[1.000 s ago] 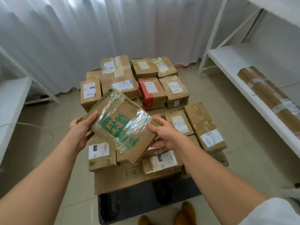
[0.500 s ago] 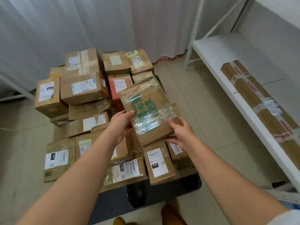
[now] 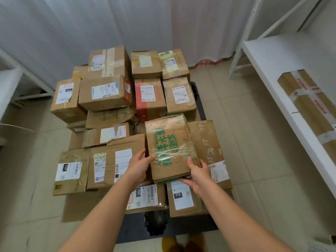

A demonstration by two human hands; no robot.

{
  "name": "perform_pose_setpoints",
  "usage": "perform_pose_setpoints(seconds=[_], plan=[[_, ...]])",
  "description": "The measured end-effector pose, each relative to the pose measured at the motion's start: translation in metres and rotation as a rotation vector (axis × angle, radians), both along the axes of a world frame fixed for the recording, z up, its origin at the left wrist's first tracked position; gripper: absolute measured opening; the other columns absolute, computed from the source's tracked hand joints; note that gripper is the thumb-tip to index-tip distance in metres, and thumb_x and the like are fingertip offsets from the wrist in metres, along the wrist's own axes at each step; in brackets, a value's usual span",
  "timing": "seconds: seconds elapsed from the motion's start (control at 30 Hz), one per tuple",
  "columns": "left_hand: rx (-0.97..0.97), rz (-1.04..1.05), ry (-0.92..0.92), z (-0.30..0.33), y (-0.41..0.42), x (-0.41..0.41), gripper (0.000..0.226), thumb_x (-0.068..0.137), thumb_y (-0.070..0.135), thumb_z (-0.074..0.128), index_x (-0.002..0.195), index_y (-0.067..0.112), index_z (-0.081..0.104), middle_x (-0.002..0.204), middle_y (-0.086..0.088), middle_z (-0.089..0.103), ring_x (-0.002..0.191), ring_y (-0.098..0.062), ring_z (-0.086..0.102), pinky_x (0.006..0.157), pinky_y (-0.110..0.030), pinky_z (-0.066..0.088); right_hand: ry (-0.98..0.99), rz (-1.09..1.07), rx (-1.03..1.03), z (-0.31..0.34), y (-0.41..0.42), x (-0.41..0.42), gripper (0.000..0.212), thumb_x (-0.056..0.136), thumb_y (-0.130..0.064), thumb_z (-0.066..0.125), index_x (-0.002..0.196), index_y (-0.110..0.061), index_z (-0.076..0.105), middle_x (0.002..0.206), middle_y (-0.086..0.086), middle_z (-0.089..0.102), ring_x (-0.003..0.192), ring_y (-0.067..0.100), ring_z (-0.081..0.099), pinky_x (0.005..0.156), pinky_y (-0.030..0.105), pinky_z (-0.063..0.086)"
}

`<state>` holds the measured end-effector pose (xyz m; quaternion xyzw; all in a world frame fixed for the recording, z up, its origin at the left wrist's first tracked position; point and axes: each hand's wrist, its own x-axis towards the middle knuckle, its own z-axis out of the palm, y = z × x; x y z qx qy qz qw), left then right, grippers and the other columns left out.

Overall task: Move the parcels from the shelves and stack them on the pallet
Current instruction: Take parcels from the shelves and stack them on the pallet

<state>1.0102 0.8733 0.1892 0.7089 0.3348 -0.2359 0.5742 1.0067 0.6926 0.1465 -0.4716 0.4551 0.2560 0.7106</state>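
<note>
A flat cardboard parcel with green print, wrapped in clear film, lies on top of the stacked parcels on the dark pallet. My left hand holds its near left edge, thumb on top. My right hand grips its near right corner, fingers tucked under. Several brown boxes with white labels surround it, including a red-taped box behind it and a long box to its right.
A white shelf runs along the right with a long taped parcel lying on it. Another white shelf stands at the left edge. White curtains hang behind the pallet. My shoes show at the pallet's near edge on the tiled floor.
Both hands have carried the green-printed parcel from the air in front of me down and to the right onto the stack. The view has swung and come closer to the pallet.
</note>
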Motion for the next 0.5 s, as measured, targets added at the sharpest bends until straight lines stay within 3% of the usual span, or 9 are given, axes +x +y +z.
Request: perform_pose_setpoints(seconds=[0.13, 0.27, 0.4, 0.5], plan=[[0.001, -0.002, 0.032, -0.025, 0.008, -0.002, 0.079, 0.093, 0.030, 0.066, 0.157, 0.031, 0.019, 0.160, -0.004, 0.029, 0.144, -0.029, 0.032, 0.113, -0.045, 0.029, 0.015, -0.012, 0.042, -0.016, 0.005, 0.002, 0.069, 0.094, -0.020, 0.062, 0.152, -0.024, 0.025, 0.148, 0.016, 0.040, 0.128, 0.041, 0.047, 0.063, 0.045, 0.057], [0.020, -0.040, 0.043, -0.044, 0.008, 0.001, 0.075, 0.088, 0.029, 0.073, 0.151, 0.033, 0.032, 0.141, -0.002, 0.055, 0.118, -0.025, 0.059, 0.104, -0.044, 0.048, 0.026, 0.002, 0.073, -0.028, 0.010, 0.008, 0.066, 0.096, -0.019, 0.060, 0.152, -0.022, 0.026, 0.149, 0.015, 0.037, 0.129, 0.041, 0.046, 0.071, 0.048, 0.056], [0.123, -0.149, 0.064, -0.062, 0.013, 0.010, 0.089, 0.074, 0.043, 0.079, 0.150, 0.030, 0.035, 0.135, 0.001, 0.059, 0.112, -0.022, 0.062, 0.098, -0.041, 0.052, 0.026, 0.014, 0.083, -0.037, 0.011, 0.011, 0.065, 0.096, -0.019, 0.060, 0.151, -0.023, 0.027, 0.148, 0.015, 0.039, 0.128, 0.040, 0.047, 0.074, 0.049, 0.057], [0.183, -0.206, 0.084, -0.062, 0.014, 0.014, 0.078, 0.086, 0.035, 0.073, 0.152, 0.026, 0.033, 0.137, 0.000, 0.056, 0.116, -0.022, 0.059, 0.089, -0.030, 0.050, 0.019, 0.035, 0.070, -0.043, 0.012, 0.012, 0.065, 0.095, -0.019, 0.061, 0.151, -0.021, 0.028, 0.148, 0.013, 0.039, 0.127, 0.038, 0.048, 0.083, 0.050, 0.057]])
